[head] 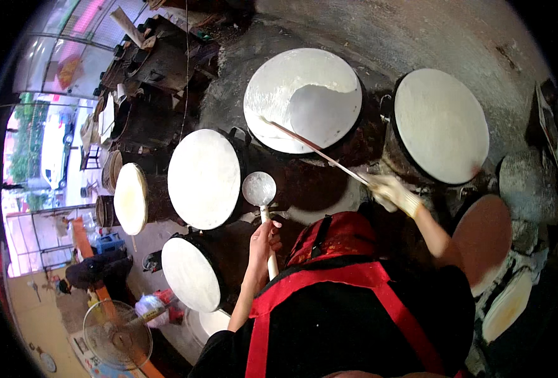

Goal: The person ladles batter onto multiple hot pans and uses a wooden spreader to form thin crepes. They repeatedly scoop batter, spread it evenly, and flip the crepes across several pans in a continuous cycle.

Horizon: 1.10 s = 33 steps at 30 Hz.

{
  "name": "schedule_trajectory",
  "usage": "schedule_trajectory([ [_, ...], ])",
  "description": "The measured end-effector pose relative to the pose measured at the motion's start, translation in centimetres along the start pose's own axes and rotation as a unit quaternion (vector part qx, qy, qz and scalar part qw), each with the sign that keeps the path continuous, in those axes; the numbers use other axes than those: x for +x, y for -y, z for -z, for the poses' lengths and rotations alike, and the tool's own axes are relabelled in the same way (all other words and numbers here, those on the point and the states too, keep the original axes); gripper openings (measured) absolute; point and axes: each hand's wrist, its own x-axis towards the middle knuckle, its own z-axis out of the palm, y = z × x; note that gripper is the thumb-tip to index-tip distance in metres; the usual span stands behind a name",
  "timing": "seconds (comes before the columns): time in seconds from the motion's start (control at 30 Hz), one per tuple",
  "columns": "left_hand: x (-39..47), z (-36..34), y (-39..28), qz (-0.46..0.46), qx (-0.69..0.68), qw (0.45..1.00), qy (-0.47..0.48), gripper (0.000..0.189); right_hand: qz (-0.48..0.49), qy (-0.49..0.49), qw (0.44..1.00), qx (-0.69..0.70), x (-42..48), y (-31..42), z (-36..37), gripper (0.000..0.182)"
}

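My right hand (387, 191), in a pale knitted glove, grips the end of a long thin stick (328, 156). The stick's far end lies over the round griddle (326, 113) before me. White batter (274, 85) covers most of that griddle, and a smooth grey patch shows at its right and lower part. My bare left hand (264, 236) is closed around the pale handle of a metal ladle (259, 188). The ladle's round bowl is held up between the middle griddle and a white-covered round griddle (204, 179) to its left.
More round white-topped griddles stand at right (442, 125) and lower left (191, 274). Stacks of flat round pancakes lie at far left (131, 198) and lower right (505, 307). A fan (118, 334) and a white basin (210, 323) are at lower left. A concrete wall (425, 28) rises beyond.
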Motion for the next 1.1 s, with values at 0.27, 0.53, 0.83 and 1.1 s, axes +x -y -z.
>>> schedule_trajectory([
  [0.27, -1.7, 12.6, 1.8, -0.034, 0.025, 0.999, 0.029, 0.025, 0.018, -0.171, 0.893, 0.415, 7.0, -3.7, -18.8, 0.012],
  [0.53, -5.3, 20.9, 4.3, -0.111, -0.02, 0.993, -0.038, 0.023, 0.093, -0.478, 0.872, -0.043, 34.4, 4.5, -29.2, 0.043],
  [0.83, -6.0, 20.9, 4.7, -0.096, -0.024, 0.995, -0.015, 0.021, 0.046, -0.284, 0.902, 0.322, 15.5, 0.6, -30.6, 0.029],
  [1.1, -5.2, 16.8, 4.1, -0.092, -0.015, 0.995, 0.022, 0.022, 0.099, -0.301, 0.871, 0.377, 12.0, 2.1, -22.9, 0.026],
])
